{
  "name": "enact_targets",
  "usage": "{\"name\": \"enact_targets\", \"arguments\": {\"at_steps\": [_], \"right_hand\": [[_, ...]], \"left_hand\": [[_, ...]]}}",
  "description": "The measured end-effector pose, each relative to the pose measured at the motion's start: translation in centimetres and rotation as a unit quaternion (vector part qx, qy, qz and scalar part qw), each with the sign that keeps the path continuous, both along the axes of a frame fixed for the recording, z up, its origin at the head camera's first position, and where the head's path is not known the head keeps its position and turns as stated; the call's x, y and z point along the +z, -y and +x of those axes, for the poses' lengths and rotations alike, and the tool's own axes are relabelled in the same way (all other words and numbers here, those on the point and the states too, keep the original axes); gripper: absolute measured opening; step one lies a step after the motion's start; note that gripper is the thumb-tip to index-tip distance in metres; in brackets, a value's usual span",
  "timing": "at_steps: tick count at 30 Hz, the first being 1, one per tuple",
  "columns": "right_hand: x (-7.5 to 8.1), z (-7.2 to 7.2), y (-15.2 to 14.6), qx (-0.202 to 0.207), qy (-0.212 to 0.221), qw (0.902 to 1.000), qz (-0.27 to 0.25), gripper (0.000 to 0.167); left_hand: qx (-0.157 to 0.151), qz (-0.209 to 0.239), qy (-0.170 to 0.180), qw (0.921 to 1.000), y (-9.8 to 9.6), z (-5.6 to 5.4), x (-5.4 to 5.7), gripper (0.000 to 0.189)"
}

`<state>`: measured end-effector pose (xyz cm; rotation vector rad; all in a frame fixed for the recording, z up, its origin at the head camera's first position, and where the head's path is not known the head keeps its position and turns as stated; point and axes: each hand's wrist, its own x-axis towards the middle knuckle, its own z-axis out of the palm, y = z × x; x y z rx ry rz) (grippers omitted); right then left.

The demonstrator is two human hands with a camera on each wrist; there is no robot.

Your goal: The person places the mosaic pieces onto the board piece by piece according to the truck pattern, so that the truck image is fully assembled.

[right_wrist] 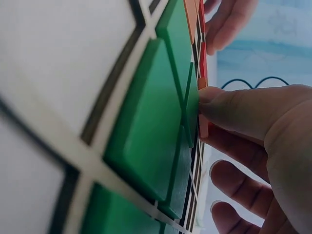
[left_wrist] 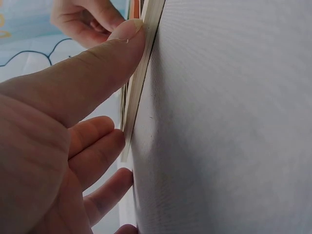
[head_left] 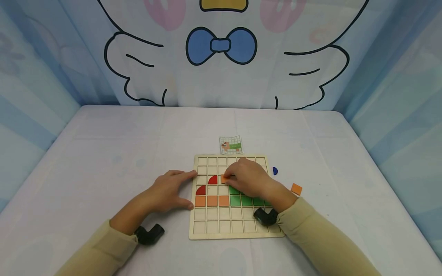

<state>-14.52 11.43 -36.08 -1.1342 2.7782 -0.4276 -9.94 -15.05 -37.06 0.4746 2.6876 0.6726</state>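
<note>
My right hand [head_left: 249,177] pinches a small orange square tile [head_left: 223,179] between thumb and fingers, over the wooden grid board [head_left: 212,227]. The tile sits just right of a red quarter-circle piece [head_left: 213,179]; whether it lies fully in its cell cannot be seen. My left hand [head_left: 169,191] touches the board's left edge with thumb and fingertips, its fingers spread. Another red quarter-circle piece [head_left: 201,190] lies lower left, above a row of orange tiles [head_left: 212,201]. Green tiles [right_wrist: 146,122] fill cells to the right, partly hidden under my right hand and wrist.
Behind the board lies a picture card [head_left: 231,145] with a gridded figure. To the board's right are a blue half-round piece [head_left: 275,171] and a loose orange tile [head_left: 296,189]. A printed curtain [head_left: 221,84] hangs behind the white-covered table [head_left: 103,161].
</note>
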Motion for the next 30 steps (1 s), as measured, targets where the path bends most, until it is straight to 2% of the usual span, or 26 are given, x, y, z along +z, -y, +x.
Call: {"name": "enact_targets", "arguments": {"at_steps": [30], "right_hand": [[-0.08, -0.07, 0.76, 0.011, -0.018, 0.9997, 0.01, 0.018]], "left_hand": [[0.001, 0.001, 0.001, 1.0, -0.05, -0.06, -0.27, 0.092]]}}
